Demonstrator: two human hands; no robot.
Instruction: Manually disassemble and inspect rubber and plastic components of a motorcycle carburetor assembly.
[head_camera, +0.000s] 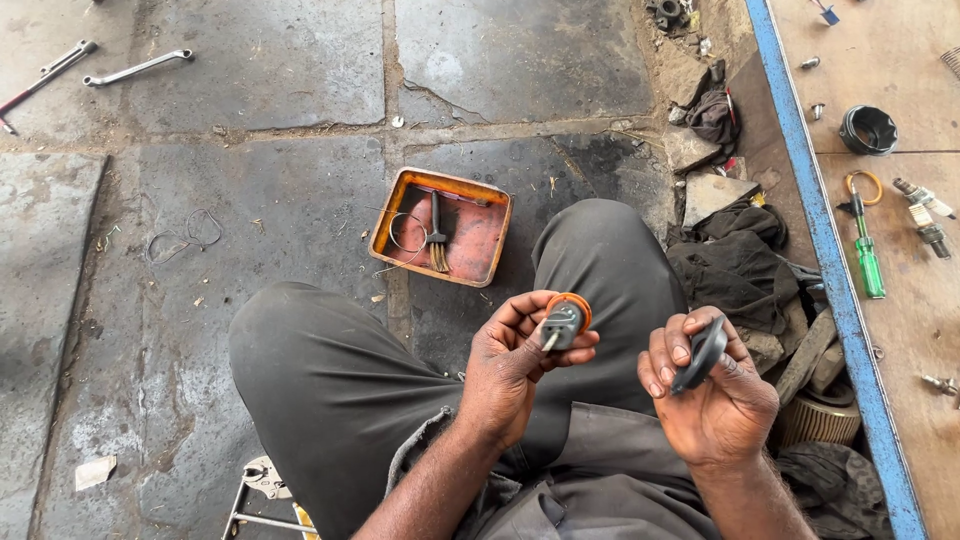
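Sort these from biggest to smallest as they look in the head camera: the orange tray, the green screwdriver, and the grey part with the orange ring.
1. Orange tray, biggest.
2. Green screwdriver.
3. Grey part with orange ring, smallest, though it is held nearer the camera, so it looks bigger than it would on the floor.

We look steeply down from a single camera on our head, facing forward over our bent knees, with our left hand (515, 360) and right hand (715, 395) close at lower centre, the stone floor (250, 230) filling the left and the blue-edged board (880, 90) the right edge.
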